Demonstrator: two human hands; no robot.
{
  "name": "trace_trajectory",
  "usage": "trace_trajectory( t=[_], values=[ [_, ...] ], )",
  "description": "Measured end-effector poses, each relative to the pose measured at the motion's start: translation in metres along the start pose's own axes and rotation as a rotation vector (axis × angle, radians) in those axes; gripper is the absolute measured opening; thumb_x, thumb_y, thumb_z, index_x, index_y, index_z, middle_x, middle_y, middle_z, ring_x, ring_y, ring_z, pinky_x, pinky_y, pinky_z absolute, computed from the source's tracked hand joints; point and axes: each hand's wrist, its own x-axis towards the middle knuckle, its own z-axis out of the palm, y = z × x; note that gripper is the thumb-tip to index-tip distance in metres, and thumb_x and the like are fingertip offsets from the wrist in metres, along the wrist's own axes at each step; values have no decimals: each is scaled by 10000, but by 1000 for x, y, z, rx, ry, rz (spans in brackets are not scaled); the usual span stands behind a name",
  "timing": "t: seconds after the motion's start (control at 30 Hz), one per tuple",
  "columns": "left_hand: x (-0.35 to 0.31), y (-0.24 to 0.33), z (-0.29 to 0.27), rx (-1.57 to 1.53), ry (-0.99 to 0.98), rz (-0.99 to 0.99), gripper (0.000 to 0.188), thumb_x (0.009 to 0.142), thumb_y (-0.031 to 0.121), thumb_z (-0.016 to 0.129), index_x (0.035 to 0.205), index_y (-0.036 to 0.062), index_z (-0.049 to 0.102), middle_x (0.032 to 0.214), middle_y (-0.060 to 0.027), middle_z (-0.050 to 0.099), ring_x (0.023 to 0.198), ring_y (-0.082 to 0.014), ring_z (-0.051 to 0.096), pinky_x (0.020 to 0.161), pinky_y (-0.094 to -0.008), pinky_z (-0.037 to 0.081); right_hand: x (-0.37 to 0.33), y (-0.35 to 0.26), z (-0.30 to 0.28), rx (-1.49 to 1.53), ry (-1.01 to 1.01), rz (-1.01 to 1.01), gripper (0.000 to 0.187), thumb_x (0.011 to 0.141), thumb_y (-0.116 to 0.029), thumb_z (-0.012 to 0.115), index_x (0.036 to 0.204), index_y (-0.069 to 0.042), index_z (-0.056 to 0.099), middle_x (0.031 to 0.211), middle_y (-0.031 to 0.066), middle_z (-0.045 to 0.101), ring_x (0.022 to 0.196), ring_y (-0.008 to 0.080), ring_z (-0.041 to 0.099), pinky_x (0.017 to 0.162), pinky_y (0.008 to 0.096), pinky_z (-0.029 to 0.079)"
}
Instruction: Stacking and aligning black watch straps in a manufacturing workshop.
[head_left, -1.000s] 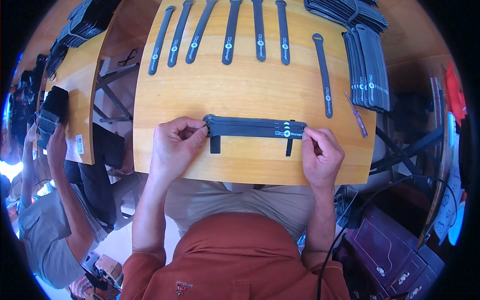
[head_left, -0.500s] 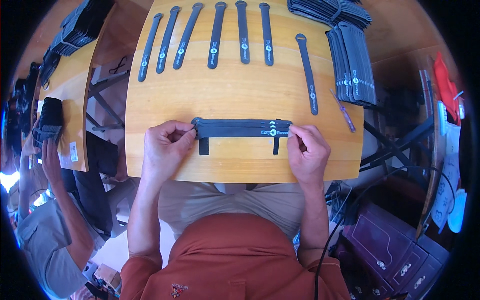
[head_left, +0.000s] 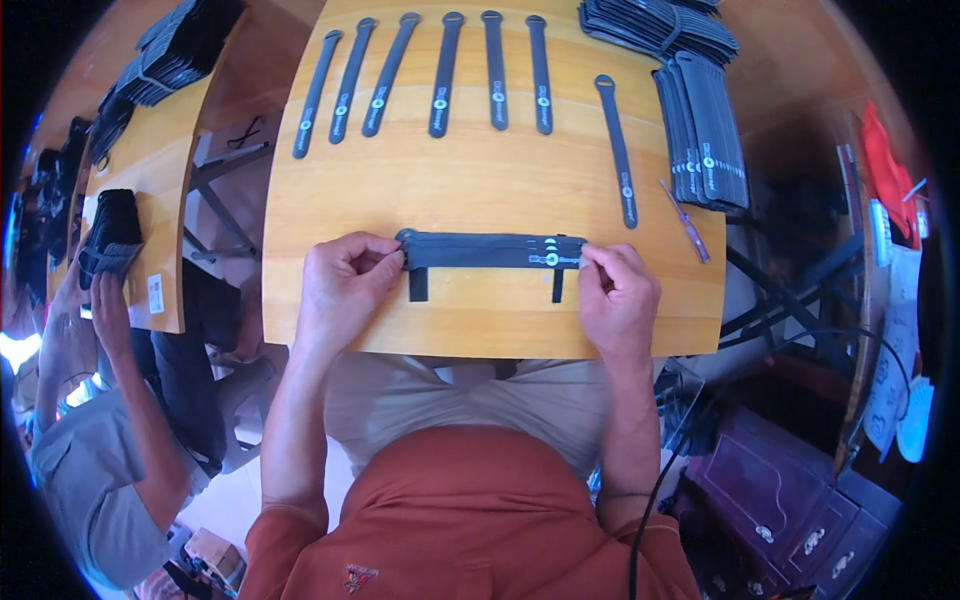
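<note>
In front of me near the table's front edge lies a small stack of dark grey hook-and-loop straps (head_left: 480,252), fanned slightly, with white print toward the right end. My left hand (head_left: 350,280) pinches the left end, where the slotted rounded tips are, between thumb and fingers. The rounded right end is pinched by my right hand (head_left: 620,290). Two short black strips stick out below the stack, a left strip (head_left: 419,286) and a narrower right strip (head_left: 558,287); their upper parts are mostly hidden under it.
Several single straps (head_left: 440,90) lie in a row at the back of the wooden table (head_left: 480,190). One more strap (head_left: 618,160) and a purple-handled pointed tool (head_left: 690,228) lie right, by stacked straps (head_left: 712,130) and a banded bundle (head_left: 660,30). At left, a co-worker (head_left: 100,480) handles a dark bundle (head_left: 112,225) at another table.
The whole view has shifted slightly, with the table appearing a little to the right. Both hands keep their pinch on the strap stack's ends. The co-worker's hands have moved slightly on their bundle.
</note>
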Motion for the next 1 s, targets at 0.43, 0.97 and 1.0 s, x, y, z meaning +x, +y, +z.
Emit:
trace_trajectory(
  t=[0.43,0.97,1.0],
  values=[
    [1,3,-2,35,-21,60,109,928,17,745,993,-71,759,781,-48,737,669,-65,638,612,-236,519,-4,-18,-1,-376,-22,-97,175,881,-30,702,1053,-10,725,1023,133,675,917,317,694,781,433,569],
    [2,-2,-1,65,5,124,144,894,30,747,1000,-66,760,808,-97,764,705,-105,690,663,-272,564,-24,-73,62,-338,-394,-426,563,1021,-346,604,1436,34,577,1557,177,511,1512,346,390,1258,488,279],
    [2,-4,-1,90,10,129,145,892,30,745,1001,-64,760,801,-109,762,702,-119,699,666,-280,570,-25,-72,62,-340,-398,-433,557,1023,-343,602,1434,33,580,1558,175,510,1514,346,387,1258,489,280]
  ],
)
